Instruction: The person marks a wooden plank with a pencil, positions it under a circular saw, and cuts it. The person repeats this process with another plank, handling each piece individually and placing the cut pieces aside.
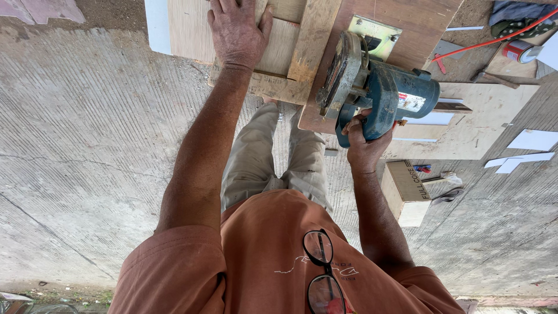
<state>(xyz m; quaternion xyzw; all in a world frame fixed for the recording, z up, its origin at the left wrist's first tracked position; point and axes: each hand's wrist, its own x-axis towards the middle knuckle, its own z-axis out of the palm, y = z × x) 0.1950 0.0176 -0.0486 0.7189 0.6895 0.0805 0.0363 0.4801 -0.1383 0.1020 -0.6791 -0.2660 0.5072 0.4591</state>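
A person in an orange shirt (261, 261) looks down at their own body. A pair of glasses (323, 270) hangs on the front of the shirt. Below the shirt are light trousers (256, 157), and under them is a grey concrete floor (87, 145).

The right hand (363, 145) is wrapped tight around the handle of a blue power saw (378, 90). The saw sits on a brown board (407, 29), near the board's edge. The saw's round metal guard (340, 72) points to the left side, and its flat metal plate (375, 32) lies on the brown board.

The left hand (238, 32) lies flat and open on a pale wood board (192, 29), with its fingers spread. It presses down and grips nothing. A narrow wood strip (311, 40) runs between the pale board and the brown board, just beside this hand.

To the right, on the floor, stands a small cardboard box (407, 189). Near it lie white scraps (532, 145) and a big pale sheet of wood (476, 122). Farther off, a red cord (494, 39) runs across the top right corner. Just by it sits a small red can (519, 51), and a hammer (494, 78) lies on the wood close by.
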